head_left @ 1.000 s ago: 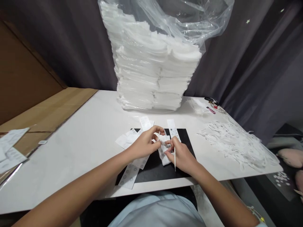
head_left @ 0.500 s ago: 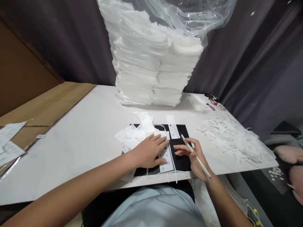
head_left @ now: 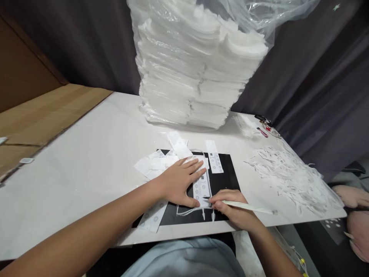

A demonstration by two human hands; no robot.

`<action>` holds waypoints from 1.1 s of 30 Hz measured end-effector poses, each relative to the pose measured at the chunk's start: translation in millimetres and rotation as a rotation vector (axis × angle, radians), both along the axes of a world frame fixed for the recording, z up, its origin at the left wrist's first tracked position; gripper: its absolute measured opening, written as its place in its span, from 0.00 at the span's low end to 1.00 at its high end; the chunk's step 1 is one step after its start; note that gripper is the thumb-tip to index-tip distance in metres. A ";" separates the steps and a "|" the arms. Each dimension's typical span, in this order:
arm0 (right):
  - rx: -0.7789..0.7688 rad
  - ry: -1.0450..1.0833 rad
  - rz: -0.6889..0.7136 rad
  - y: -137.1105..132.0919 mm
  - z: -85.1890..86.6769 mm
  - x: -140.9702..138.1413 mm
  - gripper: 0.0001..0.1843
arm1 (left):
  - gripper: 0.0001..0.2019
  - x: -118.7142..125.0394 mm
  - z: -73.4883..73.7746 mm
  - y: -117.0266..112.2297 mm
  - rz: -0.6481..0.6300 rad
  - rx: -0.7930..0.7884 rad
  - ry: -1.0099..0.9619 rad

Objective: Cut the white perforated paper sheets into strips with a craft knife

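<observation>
My left hand (head_left: pixel 181 184) lies flat with its fingers spread over a white printed strip (head_left: pixel 203 189). A thin white cord (head_left: pixel 184 212) loops around that strip, and two short pointed ends stick out below it. In my right hand (head_left: pixel 233 206) is a slim white pen-like tool (head_left: pixel 253 207), its dark pointed tip at the strip's lower part. Whether the tip touches the strip I cannot tell. Under all this is a black mat (head_left: pixel 227 181). Another printed strip (head_left: pixel 214 157) lies on the mat's upper right, and several loose white pieces (head_left: pixel 155 163) overlap at its left.
A tall plastic-wrapped stack of white sheets (head_left: pixel 198 73) stands at the back of the white table (head_left: pixel 86 154). A heap of white cords (head_left: pixel 294 177) lies at the right, with a pink cutter (head_left: pixel 262 132) behind it. Cardboard (head_left: pixel 54 104) covers the left edge.
My right hand has moved left and down, bringing the tool's tip from above the mat to the printed strip. The left hand remains flat. My view has shifted slightly.
</observation>
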State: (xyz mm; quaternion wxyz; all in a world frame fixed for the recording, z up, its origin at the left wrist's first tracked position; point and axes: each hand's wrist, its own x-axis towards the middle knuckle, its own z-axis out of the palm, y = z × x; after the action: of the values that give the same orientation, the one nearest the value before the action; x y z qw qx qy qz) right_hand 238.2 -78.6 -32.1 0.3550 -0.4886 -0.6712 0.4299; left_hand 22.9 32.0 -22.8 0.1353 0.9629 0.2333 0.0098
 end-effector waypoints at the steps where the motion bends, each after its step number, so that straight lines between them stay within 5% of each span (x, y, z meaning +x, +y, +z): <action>1: -0.016 -0.002 -0.024 -0.3 0.4 0.5 0.13 | 0.50 0.2 0.0 -0.4 0.003 -0.009 -0.004; 5: -0.162 0.032 -0.048 -3.8 1.4 3.1 0.12 | 0.50 1.2 2.0 -0.3 0.015 -0.048 0.003; 11: -0.060 -0.110 0.112 -1.0 7.9 5.1 0.08 | 0.49 2.0 4.0 -1.6 0.018 -0.056 0.001; 23: -0.077 -0.199 0.151 0.9 11.3 2.1 0.09 | 0.49 2.9 1.7 -0.8 0.025 -0.072 -0.022; 28: 0.064 -0.360 0.254 -1.6 23.8 -4.3 0.08 | 0.49 2.8 0.1 -0.7 0.026 -0.081 -0.021; 33: 0.301 -0.475 0.214 -20.1 3.7 -13.2 0.12 | 0.49 2.4 -5.1 -0.3 0.026 -0.076 -0.051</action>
State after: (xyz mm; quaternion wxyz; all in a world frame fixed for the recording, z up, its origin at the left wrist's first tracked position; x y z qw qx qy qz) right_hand 225.0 -98.7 -28.4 0.2093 -0.4437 -0.8393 0.2342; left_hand 25.3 31.7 -27.9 0.1772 0.9535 0.2424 0.0270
